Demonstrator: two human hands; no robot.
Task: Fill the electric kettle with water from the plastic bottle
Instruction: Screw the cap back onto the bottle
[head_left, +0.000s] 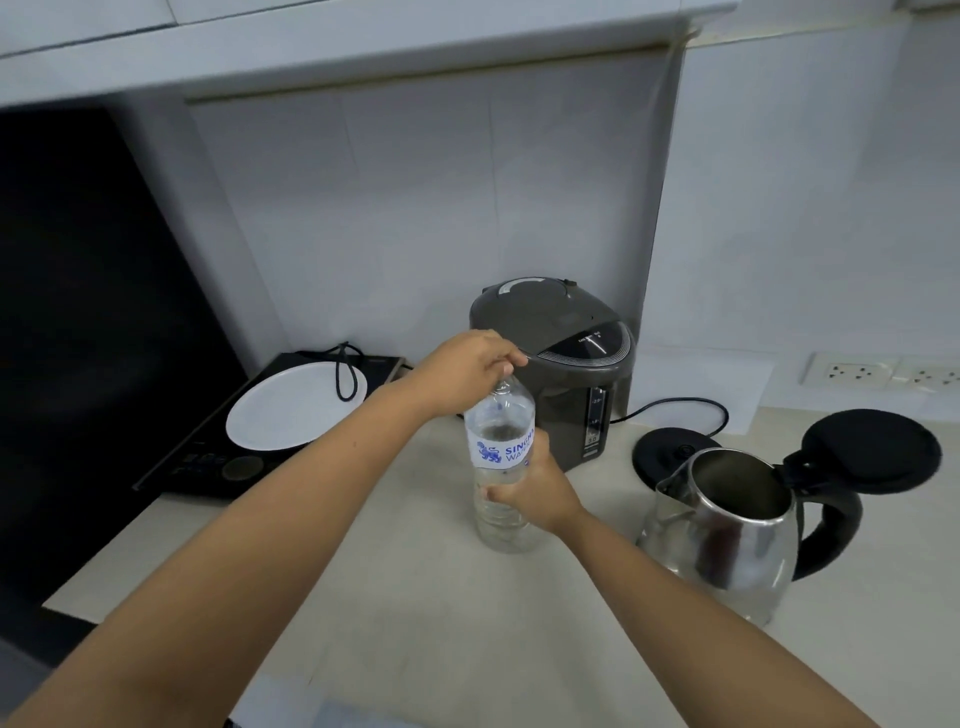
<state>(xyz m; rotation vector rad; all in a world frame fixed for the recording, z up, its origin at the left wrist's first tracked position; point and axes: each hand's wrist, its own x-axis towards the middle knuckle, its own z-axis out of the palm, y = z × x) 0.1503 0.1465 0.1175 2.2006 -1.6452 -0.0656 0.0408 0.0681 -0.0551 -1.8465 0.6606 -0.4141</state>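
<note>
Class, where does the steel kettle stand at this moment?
In the head view, the steel kettle stands lid-open on the counter, right of the plastic bottle, just in front of its round black base.

Grey thermo pot (558, 358) at the worktop's (415, 597) back edge; white plate (291, 410) on black induction hob (208, 457), back-left corner.

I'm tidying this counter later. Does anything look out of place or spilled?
No spill shows. One oddity: a black cord lies looped across the white plate sitting on the induction cooktop, where neither would normally rest.
</note>
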